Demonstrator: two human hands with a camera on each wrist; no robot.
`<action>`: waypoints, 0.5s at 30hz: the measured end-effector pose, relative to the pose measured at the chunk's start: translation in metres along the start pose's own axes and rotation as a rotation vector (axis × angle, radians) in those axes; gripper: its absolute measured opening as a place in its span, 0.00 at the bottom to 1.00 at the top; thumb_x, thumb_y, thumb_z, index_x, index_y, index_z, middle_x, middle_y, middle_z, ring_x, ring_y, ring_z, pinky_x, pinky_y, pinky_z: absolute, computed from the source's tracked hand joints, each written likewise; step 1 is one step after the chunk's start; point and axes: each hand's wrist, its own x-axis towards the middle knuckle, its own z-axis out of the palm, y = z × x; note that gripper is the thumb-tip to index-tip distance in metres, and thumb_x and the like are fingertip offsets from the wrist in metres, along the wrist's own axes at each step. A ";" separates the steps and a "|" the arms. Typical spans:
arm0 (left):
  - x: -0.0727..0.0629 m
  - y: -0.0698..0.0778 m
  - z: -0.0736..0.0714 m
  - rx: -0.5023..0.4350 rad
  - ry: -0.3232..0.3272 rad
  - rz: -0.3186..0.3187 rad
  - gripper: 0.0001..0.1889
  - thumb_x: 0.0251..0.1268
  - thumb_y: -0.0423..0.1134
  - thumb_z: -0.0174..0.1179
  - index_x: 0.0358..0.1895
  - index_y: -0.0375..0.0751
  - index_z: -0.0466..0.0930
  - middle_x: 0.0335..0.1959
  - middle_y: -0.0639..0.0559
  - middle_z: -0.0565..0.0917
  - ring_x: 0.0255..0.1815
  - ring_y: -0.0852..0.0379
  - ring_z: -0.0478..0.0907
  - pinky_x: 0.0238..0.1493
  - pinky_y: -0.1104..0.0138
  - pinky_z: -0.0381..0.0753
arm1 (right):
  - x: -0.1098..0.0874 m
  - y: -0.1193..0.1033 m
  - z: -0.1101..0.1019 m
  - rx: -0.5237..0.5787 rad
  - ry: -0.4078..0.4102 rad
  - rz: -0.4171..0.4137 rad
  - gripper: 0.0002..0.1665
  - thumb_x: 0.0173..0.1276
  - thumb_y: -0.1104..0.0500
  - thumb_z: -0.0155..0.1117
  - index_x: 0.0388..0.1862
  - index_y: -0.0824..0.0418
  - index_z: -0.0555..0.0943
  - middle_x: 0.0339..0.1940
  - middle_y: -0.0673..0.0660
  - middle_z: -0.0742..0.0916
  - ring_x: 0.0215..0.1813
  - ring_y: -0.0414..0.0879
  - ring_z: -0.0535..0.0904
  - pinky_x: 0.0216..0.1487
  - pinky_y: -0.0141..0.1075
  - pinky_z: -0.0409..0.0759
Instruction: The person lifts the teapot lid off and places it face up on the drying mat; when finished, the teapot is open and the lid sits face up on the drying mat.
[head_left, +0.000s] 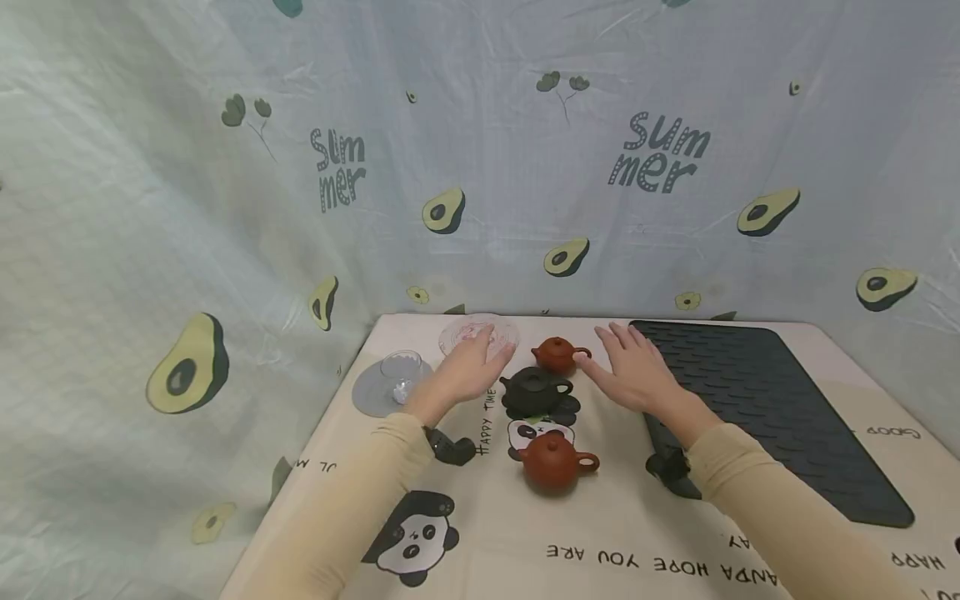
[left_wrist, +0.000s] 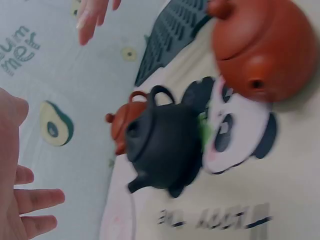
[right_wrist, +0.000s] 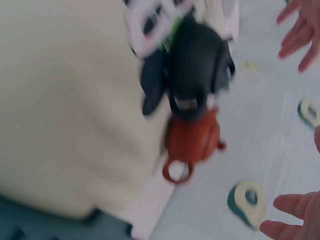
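Three teapots stand in a column mid-table: a small reddish-brown teapot (head_left: 557,356) at the back, a black teapot (head_left: 534,393) in the middle and a larger reddish-brown teapot (head_left: 552,465) in front. My left hand (head_left: 467,368), fingers extended, is held to the left of the black teapot and holds nothing. Across from it, my right hand (head_left: 633,373) is spread and empty, nearest the small back teapot's handle. In the left wrist view, the black teapot (left_wrist: 165,145) shows its spout, apart from the fingers. The right wrist view is blurred.
At the left, a clear glass cup (head_left: 401,368) stands on a round grey mat (head_left: 367,390). A patterned clear glass dish (head_left: 452,333) lies behind the left hand. A dark ridged tray (head_left: 780,417) covers much of the right side. An avocado-print curtain (head_left: 495,150) hangs behind the table.
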 end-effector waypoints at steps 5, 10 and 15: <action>-0.030 -0.004 0.025 -0.105 -0.036 0.086 0.39 0.81 0.63 0.39 0.79 0.35 0.56 0.66 0.36 0.77 0.67 0.42 0.74 0.67 0.50 0.70 | -0.025 -0.012 0.023 0.039 -0.006 -0.077 0.50 0.77 0.30 0.48 0.76 0.71 0.65 0.76 0.71 0.68 0.77 0.70 0.58 0.73 0.64 0.55; -0.057 -0.004 0.048 -0.188 -0.046 0.110 0.38 0.80 0.64 0.39 0.77 0.36 0.61 0.59 0.41 0.82 0.62 0.45 0.77 0.64 0.51 0.73 | -0.044 -0.018 0.037 0.149 -0.030 -0.071 0.50 0.75 0.27 0.50 0.75 0.66 0.68 0.74 0.68 0.72 0.75 0.67 0.63 0.69 0.65 0.62; -0.072 -0.009 0.064 -0.287 -0.018 0.092 0.35 0.81 0.62 0.40 0.72 0.35 0.67 0.55 0.42 0.84 0.60 0.45 0.79 0.62 0.51 0.74 | -0.055 -0.020 0.045 0.296 -0.050 -0.006 0.47 0.71 0.27 0.57 0.72 0.60 0.72 0.72 0.64 0.74 0.73 0.64 0.67 0.65 0.65 0.67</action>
